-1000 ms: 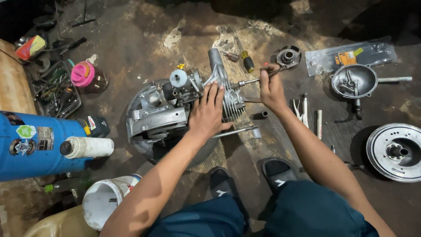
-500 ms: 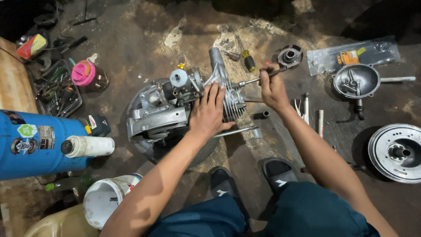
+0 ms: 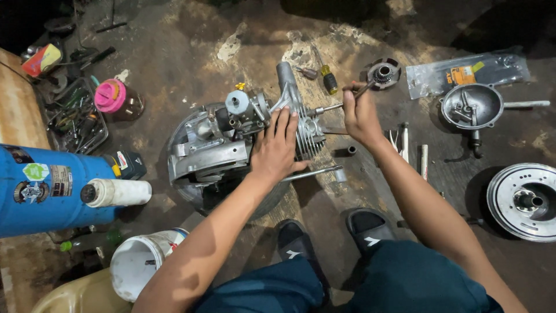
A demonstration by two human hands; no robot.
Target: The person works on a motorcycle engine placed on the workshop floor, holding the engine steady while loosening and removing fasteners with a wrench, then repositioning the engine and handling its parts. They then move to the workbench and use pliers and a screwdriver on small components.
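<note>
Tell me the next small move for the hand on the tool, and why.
Probably keep turning the slim metal T-handle wrench: the right hand grips its handle, its tip sits at the finned grey engine cylinder, and the left hand braces it.

Dull cast-metal engine (image 3: 231, 145), shiny metal wrench (image 3: 333, 107), rough stained concrete floor (image 3: 191, 52).

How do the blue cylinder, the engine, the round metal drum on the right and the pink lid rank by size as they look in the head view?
1. Blue cylinder, though the frame cuts it off and it may lie nearer the camera.
2. Engine, held by the left hand.
3. Round metal drum.
4. Pink lid, clearly smallest.
</note>
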